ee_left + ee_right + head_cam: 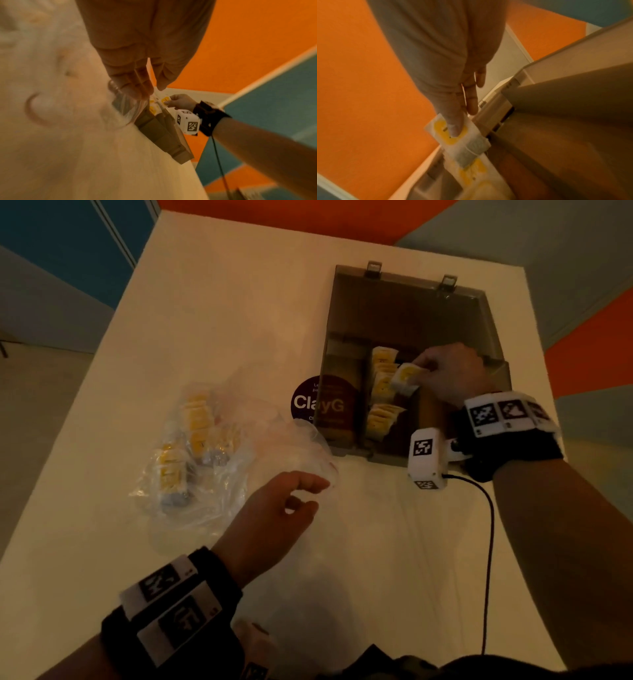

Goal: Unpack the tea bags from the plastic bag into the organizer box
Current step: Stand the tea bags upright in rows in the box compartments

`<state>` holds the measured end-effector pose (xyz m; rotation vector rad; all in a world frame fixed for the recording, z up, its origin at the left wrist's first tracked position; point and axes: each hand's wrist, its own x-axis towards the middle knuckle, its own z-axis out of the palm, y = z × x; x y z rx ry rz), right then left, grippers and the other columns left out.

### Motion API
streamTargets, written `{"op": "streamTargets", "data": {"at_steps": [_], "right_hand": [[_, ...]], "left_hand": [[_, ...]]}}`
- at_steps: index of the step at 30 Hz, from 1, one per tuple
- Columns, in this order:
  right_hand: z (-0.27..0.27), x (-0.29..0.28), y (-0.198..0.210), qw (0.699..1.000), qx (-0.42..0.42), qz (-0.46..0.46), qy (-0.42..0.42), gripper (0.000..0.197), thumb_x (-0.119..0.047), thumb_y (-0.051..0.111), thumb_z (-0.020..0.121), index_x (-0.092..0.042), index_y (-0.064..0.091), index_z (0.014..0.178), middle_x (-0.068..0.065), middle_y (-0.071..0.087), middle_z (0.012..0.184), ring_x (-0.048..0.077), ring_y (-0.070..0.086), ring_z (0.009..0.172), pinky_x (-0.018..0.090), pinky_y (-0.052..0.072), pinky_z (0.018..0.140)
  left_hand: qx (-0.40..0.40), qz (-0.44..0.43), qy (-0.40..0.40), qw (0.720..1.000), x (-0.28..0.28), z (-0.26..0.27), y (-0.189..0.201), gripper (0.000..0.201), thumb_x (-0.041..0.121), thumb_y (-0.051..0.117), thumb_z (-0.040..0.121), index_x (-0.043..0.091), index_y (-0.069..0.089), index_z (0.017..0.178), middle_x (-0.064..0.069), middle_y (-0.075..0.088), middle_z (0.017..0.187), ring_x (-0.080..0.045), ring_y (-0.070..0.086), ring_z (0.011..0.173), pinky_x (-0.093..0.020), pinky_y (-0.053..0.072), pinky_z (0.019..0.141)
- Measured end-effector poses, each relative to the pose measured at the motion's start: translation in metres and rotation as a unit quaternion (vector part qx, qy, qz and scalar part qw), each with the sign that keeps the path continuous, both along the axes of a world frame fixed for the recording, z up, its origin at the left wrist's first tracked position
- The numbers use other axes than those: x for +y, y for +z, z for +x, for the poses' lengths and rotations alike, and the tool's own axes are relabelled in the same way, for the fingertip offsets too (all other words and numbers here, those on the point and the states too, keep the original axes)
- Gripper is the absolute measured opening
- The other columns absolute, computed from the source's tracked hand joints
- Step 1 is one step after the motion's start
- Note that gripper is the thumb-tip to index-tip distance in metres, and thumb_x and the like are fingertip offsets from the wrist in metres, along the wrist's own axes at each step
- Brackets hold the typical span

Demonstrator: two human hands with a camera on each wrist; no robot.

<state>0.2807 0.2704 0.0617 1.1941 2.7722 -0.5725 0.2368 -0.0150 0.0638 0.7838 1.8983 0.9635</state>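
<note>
one tea bag [406,378] is pinched in the right hand [452,374] over the organizer box [493,344], right of centre; next it must go into a compartment. left hand [274,508] pinches the plastic bag [191,446], at centre left.

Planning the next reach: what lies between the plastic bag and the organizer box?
In the head view, a round dark sticker on the table lies between the plastic bag and organizer box.

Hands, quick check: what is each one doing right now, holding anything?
Left hand: pinching the edge of the plastic bag, fingers curled.
Right hand: holding a tea bag over the organizer box.
</note>
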Motion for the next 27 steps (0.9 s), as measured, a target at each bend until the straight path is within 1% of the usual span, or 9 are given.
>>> {"op": "streamTargets", "data": {"at_steps": [2,4,8,10,12,17,19,24,27], "right_hand": [[0.008,0.002,0.010,0.997,0.066,-0.023,-0.020,0.028,-0.026,0.061,0.085,-0.008,0.063,0.107,0.005,0.061,0.104,0.018,0.053,0.094,0.027,0.039,0.074],[0.015,0.003,0.019,0.994,0.100,-0.027,-0.034,0.027,-0.025,0.060,0.085,-0.008,0.060,0.106,0.008,0.061,0.102,0.017,0.054,0.090,0.024,0.041,0.065],[0.035,-0.003,0.038,0.984,0.120,-0.130,-0.033,0.021,-0.018,0.062,0.084,-0.013,0.057,0.104,0.005,0.059,0.097,0.019,0.059,0.088,0.025,0.052,0.068],[0.040,-0.013,0.038,0.990,0.042,-0.136,0.012,0.019,-0.018,0.063,0.083,-0.016,0.058,0.102,-0.001,0.056,0.093,0.016,0.054,0.090,0.029,0.049,0.073],[0.039,-0.029,0.029,0.991,-0.024,-0.118,0.064,0.011,-0.017,0.060,0.086,-0.019,0.059,0.096,-0.004,0.053,0.085,0.015,0.052,0.087,0.025,0.040,0.068],[0.028,-0.054,-0.013,0.985,-0.081,-0.060,0.139,0.026,-0.018,0.051,0.090,-0.015,0.058,0.114,0.012,0.064,0.112,0.030,0.060,0.101,0.032,0.046,0.079],[0.025,-0.057,-0.024,0.984,-0.089,-0.057,0.146,0.026,-0.016,0.049,0.091,-0.016,0.055,0.116,0.011,0.063,0.114,0.029,0.060,0.100,0.028,0.041,0.072],[0.022,-0.056,-0.034,0.993,-0.047,-0.051,0.099,0.037,-0.010,0.047,0.091,-0.014,0.047,0.127,0.014,0.062,0.114,0.030,0.060,0.101,0.028,0.040,0.072],[0.025,-0.057,-0.036,0.993,-0.013,-0.098,0.068,0.040,-0.008,0.049,0.089,-0.016,0.045,0.129,0.012,0.062,0.117,0.028,0.060,0.103,0.029,0.046,0.079]], "left_hand": [[0.073,0.013,-0.071,0.995,0.012,-0.003,0.012,0.032,0.014,0.052,0.089,0.046,0.048,0.091,0.027,0.047,0.096,0.001,0.053,0.078,0.001,0.042,0.067],[0.126,0.023,-0.133,0.983,0.029,-0.010,0.028,0.024,0.016,0.051,0.089,0.034,0.056,0.104,0.026,0.046,0.091,0.004,0.050,0.075,0.002,0.039,0.071],[0.186,0.065,-0.154,0.968,0.076,-0.032,0.050,0.024,0.017,0.054,0.088,0.019,0.060,0.111,0.018,0.050,0.087,0.008,0.046,0.070,0.003,0.036,0.063],[0.225,0.060,-0.162,0.959,0.104,-0.042,0.047,0.029,0.016,0.055,0.087,0.015,0.058,0.116,0.008,0.052,0.099,0.001,0.046,0.078,-0.003,0.035,0.064],[0.256,0.015,-0.194,0.947,0.130,-0.048,0.034,0.035,0.016,0.054,0.088,0.015,0.052,0.122,0.001,0.054,0.114,-0.008,0.049,0.094,-0.013,0.035,0.076],[0.341,-0.110,-0.313,0.880,0.170,-0.044,-0.006,0.032,0.027,0.050,0.089,0.017,0.051,0.119,-0.011,0.052,0.125,-0.030,0.046,0.113,-0.039,0.040,0.093],[0.343,-0.146,-0.322,0.870,0.176,-0.044,-0.016,0.030,0.028,0.051,0.088,0.018,0.049,0.116,-0.010,0.051,0.124,-0.030,0.043,0.113,-0.044,0.041,0.095],[0.391,-0.121,-0.291,0.864,0.184,-0.047,-0.029,0.018,0.027,0.046,0.090,0.017,0.052,0.104,-0.013,0.060,0.110,-0.027,0.053,0.091,-0.036,0.040,0.072],[0.382,-0.092,-0.258,0.883,0.184,-0.051,-0.031,0.021,0.032,0.046,0.090,0.020,0.053,0.106,-0.012,0.061,0.108,-0.027,0.055,0.089,-0.032,0.037,0.069]]}}
